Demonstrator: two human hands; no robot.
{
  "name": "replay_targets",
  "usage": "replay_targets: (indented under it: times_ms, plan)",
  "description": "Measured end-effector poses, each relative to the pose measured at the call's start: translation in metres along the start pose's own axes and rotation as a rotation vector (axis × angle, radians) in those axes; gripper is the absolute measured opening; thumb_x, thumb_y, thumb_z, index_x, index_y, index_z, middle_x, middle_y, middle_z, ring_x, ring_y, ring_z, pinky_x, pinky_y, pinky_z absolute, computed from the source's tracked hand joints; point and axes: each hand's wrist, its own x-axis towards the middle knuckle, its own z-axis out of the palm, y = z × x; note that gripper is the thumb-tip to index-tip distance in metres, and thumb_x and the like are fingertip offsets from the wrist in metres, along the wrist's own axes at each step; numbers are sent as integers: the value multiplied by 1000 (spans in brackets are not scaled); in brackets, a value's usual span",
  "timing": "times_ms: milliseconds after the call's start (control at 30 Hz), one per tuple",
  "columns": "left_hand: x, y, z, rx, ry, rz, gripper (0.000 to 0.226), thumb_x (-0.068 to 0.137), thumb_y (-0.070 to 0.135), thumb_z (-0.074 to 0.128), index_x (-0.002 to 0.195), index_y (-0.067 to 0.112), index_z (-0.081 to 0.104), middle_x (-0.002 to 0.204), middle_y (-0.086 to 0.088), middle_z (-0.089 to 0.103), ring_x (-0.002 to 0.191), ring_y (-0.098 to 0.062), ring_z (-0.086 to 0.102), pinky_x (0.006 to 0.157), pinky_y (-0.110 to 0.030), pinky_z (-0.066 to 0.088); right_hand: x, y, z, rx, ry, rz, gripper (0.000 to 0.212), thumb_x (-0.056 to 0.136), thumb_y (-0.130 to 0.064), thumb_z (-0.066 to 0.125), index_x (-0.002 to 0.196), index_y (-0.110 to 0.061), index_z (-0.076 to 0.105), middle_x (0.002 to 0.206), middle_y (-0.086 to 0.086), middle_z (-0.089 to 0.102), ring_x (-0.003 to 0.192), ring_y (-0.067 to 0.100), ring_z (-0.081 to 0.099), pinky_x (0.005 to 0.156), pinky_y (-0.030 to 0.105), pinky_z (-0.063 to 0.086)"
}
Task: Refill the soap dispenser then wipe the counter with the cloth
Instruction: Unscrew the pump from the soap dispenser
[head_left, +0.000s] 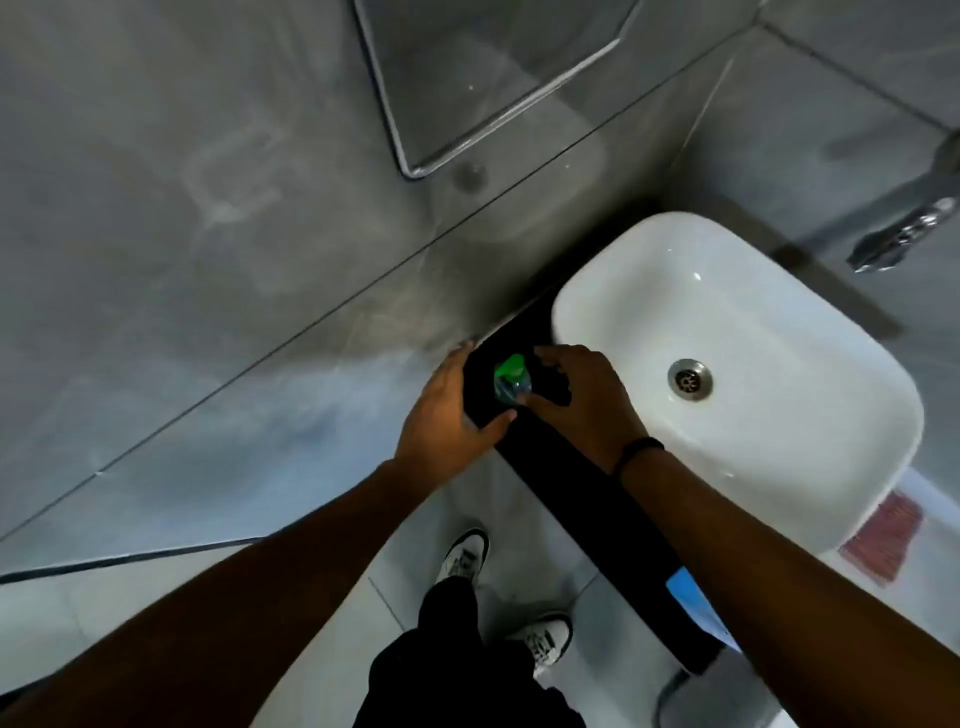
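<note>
A small clear soap dispenser (511, 382) with a green top stands on the far end of the narrow black counter (571, 467), left of the white sink (779, 322). My left hand (447, 410) rests at the counter's left edge with fingers spread and its thumb just below the bottle. My right hand (582, 400) hovers on the bottle's right side, fingers curved apart, thumb tip touching the bottle. A blue cloth (685, 592) lies on the near end of the counter, partly hidden under my right forearm.
A chrome tap (904, 234) juts from the wall right of the sink. A red striped cloth (883, 540) lies by the sink's near right corner. A mirror (493, 78) hangs on the grey tiled wall. My shoes (462, 556) stand on the pale floor below.
</note>
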Motion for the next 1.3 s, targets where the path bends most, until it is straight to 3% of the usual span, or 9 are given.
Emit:
replay_targets:
  times_ms: [100, 267, 433, 533, 667, 933, 1100, 1200, 1300]
  plan:
    - [6, -1, 21, -119, 51, -131, 87, 85, 68, 75, 161, 46, 37, 136, 39, 60, 123, 12, 59, 105, -27, 58, 10, -4, 28, 87, 51, 102, 56, 79, -32, 88, 128, -16, 67, 119, 6, 67, 106, 20, 63, 85, 19, 46]
    - [20, -1, 49, -142, 70, -241, 97, 77, 74, 55, 166, 38, 39, 127, 1, 77, 104, -8, 69, 83, -13, 54, 18, -5, 54, 174, 174, 181, 29, 79, -19, 85, 105, -19, 72, 107, 1, 69, 94, 13, 66, 80, 20, 54]
    - [25, -3, 67, -193, 107, -223, 73, 89, 47, 72, 157, 26, 55, 118, -3, 81, 104, -17, 76, 87, -20, 58, 19, -1, 54, 141, 186, 97, 24, 81, -11, 81, 104, -15, 75, 104, 2, 70, 92, 16, 67, 80, 18, 53]
    - [28, -3, 64, -189, 101, -214, 63, 93, 25, 78, 154, 23, 59, 127, -4, 78, 117, -22, 74, 101, -39, 61, 19, 1, 49, 60, 113, 11, 42, 84, -6, 74, 125, -12, 71, 117, 6, 71, 107, 17, 64, 93, 31, 54]
    - [28, -2, 61, -213, 81, -218, 59, 96, 18, 79, 152, 19, 60, 134, -5, 75, 124, -22, 72, 105, -47, 60, 14, -3, 52, 287, 154, 100, 67, 85, -6, 76, 146, -19, 52, 135, 0, 62, 125, 8, 58, 106, 24, 52]
    - [28, -6, 64, -223, 67, -216, 44, 103, 24, 73, 146, 24, 62, 129, 6, 75, 118, -16, 72, 103, -43, 62, 9, -4, 70, 456, 221, 141, 76, 85, -3, 73, 151, -19, 41, 136, -4, 61, 126, 7, 61, 101, 29, 57]
    - [30, -6, 61, -190, 49, -217, 54, 101, 23, 75, 153, 21, 58, 135, -2, 74, 123, -19, 71, 105, -42, 61, 9, -3, 74, 385, 332, 246, 39, 85, -19, 82, 118, -17, 61, 115, 4, 66, 108, 23, 66, 88, 45, 59]
    - [27, -1, 58, -196, 47, -209, 44, 98, 49, 66, 134, 23, 66, 110, 8, 75, 105, -15, 74, 95, -44, 64, 9, -7, 76, 279, 316, 159, 31, 83, -12, 66, 113, -9, 69, 114, -1, 66, 111, 25, 59, 93, 51, 54]
    - [27, -1, 58, -265, 13, -237, 63, 89, 65, 49, 133, 24, 66, 116, 7, 76, 109, -15, 74, 98, -41, 63, 9, -10, 79, 292, 275, 146, 51, 84, -6, 64, 134, -13, 63, 133, 5, 59, 126, 23, 53, 106, 39, 51]
